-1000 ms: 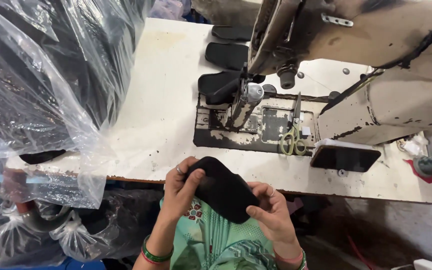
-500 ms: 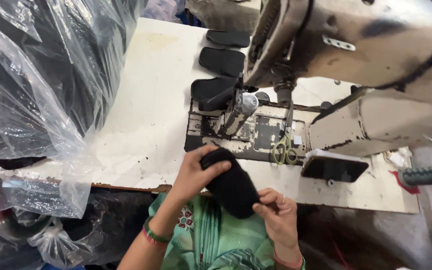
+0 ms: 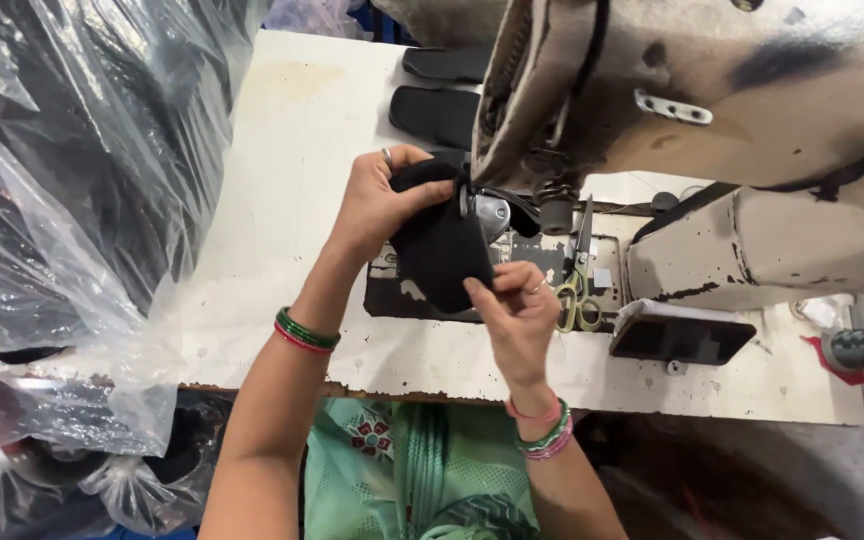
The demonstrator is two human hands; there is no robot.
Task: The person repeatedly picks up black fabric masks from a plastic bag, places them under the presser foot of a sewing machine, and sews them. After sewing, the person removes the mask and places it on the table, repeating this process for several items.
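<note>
A black fabric piece (image 3: 439, 243) is held up against the needle area of a worn cream sewing machine (image 3: 712, 110). My left hand (image 3: 377, 205) grips its upper left edge, thumb and fingers pinched over it, right beside the presser foot (image 3: 482, 212). My right hand (image 3: 520, 318) pinches the lower right edge of the same piece, just above the machine's metal bed plate (image 3: 392, 290).
Yellow-handled scissors (image 3: 577, 290) lie on the bed to the right of my right hand. Two more black pieces (image 3: 432, 115) rest on the white table (image 3: 282, 180) behind the needle. Clear plastic bags (image 3: 62, 220) of dark goods crowd the left. A black tray (image 3: 682, 338) sits at right.
Both hands have lifted the black piece from the table's near edge up and forward to the needle area; the camera has moved closer to the machine.
</note>
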